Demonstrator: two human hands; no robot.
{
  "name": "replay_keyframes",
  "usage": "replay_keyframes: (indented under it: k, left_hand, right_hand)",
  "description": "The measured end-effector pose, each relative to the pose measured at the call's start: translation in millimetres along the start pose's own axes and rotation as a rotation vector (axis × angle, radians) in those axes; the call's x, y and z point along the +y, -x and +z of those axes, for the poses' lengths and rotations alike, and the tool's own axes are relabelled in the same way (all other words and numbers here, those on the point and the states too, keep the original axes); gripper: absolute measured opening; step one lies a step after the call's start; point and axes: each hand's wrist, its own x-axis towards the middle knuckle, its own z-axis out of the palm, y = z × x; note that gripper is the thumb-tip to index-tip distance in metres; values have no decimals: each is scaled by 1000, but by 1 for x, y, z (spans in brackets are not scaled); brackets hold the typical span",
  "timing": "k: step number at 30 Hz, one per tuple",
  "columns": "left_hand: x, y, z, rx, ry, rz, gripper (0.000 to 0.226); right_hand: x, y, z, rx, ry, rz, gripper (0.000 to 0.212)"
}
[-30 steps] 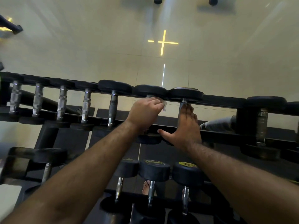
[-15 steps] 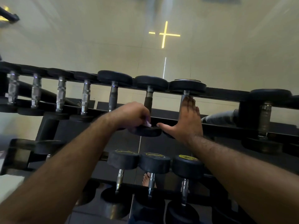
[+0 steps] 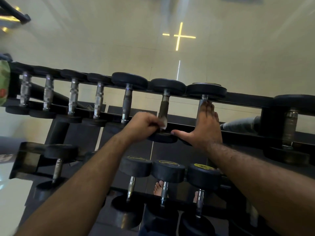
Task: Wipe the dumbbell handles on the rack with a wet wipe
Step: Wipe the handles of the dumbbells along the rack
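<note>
One head-worn wide-angle view looks steeply down, close over the rack (image 3: pixel 247 101), with the floor (image 3: pixel 102 40) beyond.

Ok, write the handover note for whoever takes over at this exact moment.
Left hand: closed on the wipe, at the near end of the sixth handle on the top tier of the rack.
Right hand: open, flat along the seventh handle, holding nothing.
Done: cannot tell which handles are already wiped.
Left: finish the sixth handle, then the seventh, the far-right dumbbell and the lower tier.
</note>
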Motion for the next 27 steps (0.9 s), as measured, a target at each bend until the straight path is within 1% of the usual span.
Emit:
replay_keyframes:
  k: [1, 2, 3, 4, 5, 6, 7, 8, 9, 10, 12, 13, 15, 16, 17, 18, 19, 20, 21, 22, 24, 25, 27]
  left_hand:
    - [-2, 4, -5, -112, 90, -57, 27]
    - [-3, 6, -11, -174, 169, -87, 25]
    - [-3, 4, -16, -169, 218, -89, 22]
    - [-1, 1, -19, -97, 237, -87, 19]
    - [0, -5, -19, 35, 223, -98, 18]
    - [2, -10, -18, 193, 185, -139, 19]
    - [6, -14, -14, 317, 144, -199, 20]
    - [12, -16, -9, 364, 108, -265, 18]
    - [16, -17, 0, 324, 77, -311, 13]
    - [20, -16, 9, 232, 22, -332, 9]
    - [21, -8, 19, 79, -104, -295, 11]
    - [18, -7, 17, 37, -88, -267, 12]
    - [14, -7, 6, -33, 75, -199, 6]
    - [16, -9, 1, -23, 146, -164, 6]
    - [17, -14, -1, 66, 189, -123, 7]
    - [20, -22, -3, 215, 174, -64, 6]
    - [22, -31, -2, 369, 126, 7, 9]
    - [27, -37, 0, 481, 54, 71, 14]
    - [29, -44, 3, 530, -19, 134, 19]
    - [31, -48, 4, 514, -108, 190, 19]
    - [28, -52, 10, 393, -292, 277, 15]
    - [26, -50, 12, 318, -344, 290, 19]
    - [24, -42, 13, 122, -364, 249, 22]
  right_hand:
    - [0, 0, 0, -1, -2, 0, 162]
    - [0, 0, 0, -6, -2, 0, 162]
    - [0, 0, 0, -9, -2, -1, 162]
    - [-1, 0, 0, -9, -2, -1, 162]
    - [-1, 0, 0, -8, -2, 1, 162]
    - [-1, 0, 0, -8, -1, 3, 163]
    - [-1, 0, -1, -12, -3, 4, 165]
    - [-1, 0, -1, -15, -9, 6, 168]
    - [-1, 1, -2, -17, -25, 7, 172]
    - [-1, 1, -2, -21, -47, 8, 176]
    - [-1, 1, -2, -29, -84, 12, 181]
    - [-1, 1, -2, -31, -92, 13, 181]
    - [-1, 1, -2, -20, -84, 8, 179]
    - [-1, 1, -3, -14, -72, 2, 177]
    - [-1, 1, -3, -12, -62, -4, 174]
    - [-1, 2, -3, -16, -55, -8, 173]
    - [-1, 2, -4, -20, -52, -9, 173]
    - [-1, 2, -4, -19, -48, -6, 174]
    - [-2, 2, -4, -16, -43, -3, 175]
    - [-2, 2, -4, -11, -35, -2, 175]
    - [-3, 2, -4, -5, -22, -10, 175]
    - [-3, 2, -4, -8, -19, -17, 174]
    - [-2, 3, -5, -11, -25, -32, 172]
